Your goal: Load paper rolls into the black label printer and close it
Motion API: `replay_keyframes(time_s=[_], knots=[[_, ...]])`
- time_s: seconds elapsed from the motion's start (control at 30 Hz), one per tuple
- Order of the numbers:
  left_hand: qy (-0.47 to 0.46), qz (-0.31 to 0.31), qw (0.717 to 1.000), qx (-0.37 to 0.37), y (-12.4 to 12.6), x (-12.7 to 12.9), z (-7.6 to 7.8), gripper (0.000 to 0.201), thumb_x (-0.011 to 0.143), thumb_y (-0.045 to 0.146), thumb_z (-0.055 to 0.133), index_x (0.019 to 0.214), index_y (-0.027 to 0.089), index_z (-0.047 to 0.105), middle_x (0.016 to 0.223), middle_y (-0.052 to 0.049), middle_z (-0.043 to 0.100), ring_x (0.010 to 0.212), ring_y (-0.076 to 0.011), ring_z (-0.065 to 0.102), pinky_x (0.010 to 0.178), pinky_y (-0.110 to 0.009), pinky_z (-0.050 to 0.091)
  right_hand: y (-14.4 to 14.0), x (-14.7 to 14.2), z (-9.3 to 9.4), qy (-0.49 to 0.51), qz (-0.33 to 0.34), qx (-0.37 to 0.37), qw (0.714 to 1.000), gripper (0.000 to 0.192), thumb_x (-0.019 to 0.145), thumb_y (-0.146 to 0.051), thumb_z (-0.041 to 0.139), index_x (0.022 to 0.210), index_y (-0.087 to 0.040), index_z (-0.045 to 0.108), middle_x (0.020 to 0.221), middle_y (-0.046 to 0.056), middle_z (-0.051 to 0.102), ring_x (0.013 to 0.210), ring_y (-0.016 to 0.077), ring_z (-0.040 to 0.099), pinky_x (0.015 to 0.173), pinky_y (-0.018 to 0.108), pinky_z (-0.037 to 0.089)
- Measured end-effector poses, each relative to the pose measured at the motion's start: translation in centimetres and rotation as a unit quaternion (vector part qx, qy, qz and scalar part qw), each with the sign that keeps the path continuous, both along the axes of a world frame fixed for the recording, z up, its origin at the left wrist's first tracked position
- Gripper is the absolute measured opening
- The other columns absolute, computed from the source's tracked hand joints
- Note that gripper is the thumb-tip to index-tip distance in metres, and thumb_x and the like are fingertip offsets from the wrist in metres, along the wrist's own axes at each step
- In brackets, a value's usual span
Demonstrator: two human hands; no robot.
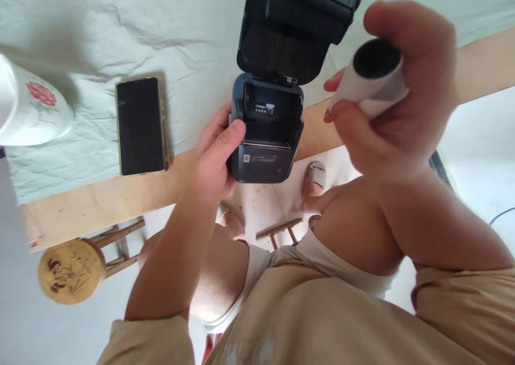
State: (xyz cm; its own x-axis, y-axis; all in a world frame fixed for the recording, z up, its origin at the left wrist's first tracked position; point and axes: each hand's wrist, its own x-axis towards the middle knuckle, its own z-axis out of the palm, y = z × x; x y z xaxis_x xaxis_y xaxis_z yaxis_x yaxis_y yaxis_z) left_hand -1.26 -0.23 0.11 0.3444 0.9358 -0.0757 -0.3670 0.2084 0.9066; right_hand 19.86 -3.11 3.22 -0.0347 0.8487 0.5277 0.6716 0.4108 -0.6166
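Left hand [215, 158] clamps the printer [263, 134] at its side, lid up, bay empty. Right hand [396, 94] pinches the roll [372, 78], well apart to the right of that grip. Keep printer steady, square the roll's axis across the bay, lower straight.

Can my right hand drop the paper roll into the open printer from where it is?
Probably yes: the printer has its lid up, its bay looks empty, and the right hand holds the roll beside it.

phone [141, 125] left of printer [267, 124], on table [100, 199]
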Motion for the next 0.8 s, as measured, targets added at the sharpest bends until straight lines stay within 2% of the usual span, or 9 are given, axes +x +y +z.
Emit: replay_keyframes(time_s=[0.07,0.13,0.27,0.33,0.4,0.5,0.57,0.7,0.8], knots=[[-0.007,-0.002,1.000,0.013,0.0,0.1,0.0,0.031,0.087,0.046,0.065,0.104,0.021,0.070,0.103,-0.004,0.072,0.129,-0.0288,0.057,0.100,-0.036,0.056,-0.4,-1.2,0.7,-0.029,0.057,0.100,0.993,0.055,0.083,-0.024,0.057,0.136,-0.038,0.048,0.126,0.001,0.059,0.108,0.0175,0.061,0.090,0.034,0.056],[-0.013,-0.005,1.000,0.025,0.0,0.1,0.0,0.027,0.088,0.044,0.063,0.100,0.021,0.070,0.102,-0.004,0.072,0.132,-0.0290,0.054,0.104,-0.037,0.053,-0.2,-2.3,1.0,-0.065,0.094,0.144,0.983,0.056,0.081,-0.017,0.057,0.133,-0.036,0.049,0.117,-0.002,0.065,0.108,0.0146,0.062,0.096,0.031,0.054],[-0.017,-0.008,0.999,0.026,0.0,0.1,-0.1,0.028,0.089,0.041,0.063,0.104,0.019,0.070,0.101,-0.004,0.071,0.129,-0.0277,0.057,0.105,-0.037,0.052,0.6,-4.0,0.9,-0.126,0.011,0.049,0.991,0.048,0.078,-0.010,0.052,0.123,-0.025,0.054,0.116,0.000,0.068,0.103,0.0122,0.066,0.086,0.026,0.054],[-0.016,-0.007,1.000,0.017,0.0,0.0,-0.1,0.033,0.088,0.044,0.063,0.108,0.018,0.068,0.105,-0.006,0.070,0.127,-0.0281,0.058,0.103,-0.038,0.054,1.0,-4.4,0.8,-0.146,-0.032,-0.009,0.989,0.042,0.075,-0.010,0.053,0.115,-0.022,0.059,0.114,0.002,0.069,0.101,0.0146,0.067,0.082,0.029,0.054],[-0.007,-0.004,1.000,0.005,-0.1,0.0,-0.1,0.034,0.088,0.046,0.063,0.109,0.020,0.067,0.108,-0.006,0.069,0.126,-0.0281,0.059,0.100,-0.038,0.055,1.3,-4.5,0.6,-0.170,-0.038,-0.016,0.985,0.034,0.074,-0.008,0.052,0.104,-0.022,0.061,0.113,0.000,0.071,0.101,0.0169,0.068,0.083,0.033,0.053],[0.002,-0.001,1.000,-0.006,-0.3,-0.1,0.0,0.033,0.087,0.047,0.063,0.107,0.022,0.066,0.110,-0.005,0.069,0.126,-0.0277,0.059,0.099,-0.037,0.056,1.4,-4.3,0.1,-0.179,-0.013,0.027,0.983,0.019,0.077,-0.008,0.054,0.086,-0.024,0.062,0.114,-0.003,0.071,0.108,0.0176,0.066,0.086,0.035,0.051],[-0.006,0.000,1.000,-0.006,-0.4,-0.2,0.1,0.032,0.086,0.047,0.065,0.106,0.021,0.065,0.110,-0.006,0.069,0.128,-0.0279,0.058,0.099,-0.036,0.056,1.2,-4.3,-0.1,-0.161,-0.002,0.067,0.985,0.014,0.080,-0.012,0.057,0.080,-0.024,0.064,0.107,-0.002,0.071,0.102,0.0167,0.064,0.084,0.034,0.050],[-0.016,-0.007,1.000,0.018,-0.5,-0.5,-0.3,0.038,0.083,0.044,0.070,0.115,0.025,0.062,0.109,-0.003,0.068,0.123,-0.0256,0.060,0.093,-0.033,0.055,0.6,-4.3,-0.3,-0.153,0.055,0.108,0.981,0.009,0.083,-0.020,0.060,0.082,-0.025,0.067,0.080,0.000,0.066,0.079,0.0157,0.056,0.072,0.034,0.046],[0.007,-0.013,0.998,0.059,-0.1,-0.8,-1.2,0.053,0.075,0.032,0.079,0.124,0.031,0.058,0.111,0.001,0.067,0.107,-0.0179,0.064,0.088,-0.028,0.054,0.5,-4.1,-0.4,-0.120,0.117,0.105,0.980,0.012,0.086,-0.034,0.063,0.085,-0.024,0.068,0.080,0.000,0.067,0.079,0.0168,0.056,0.073,0.037,0.046]])
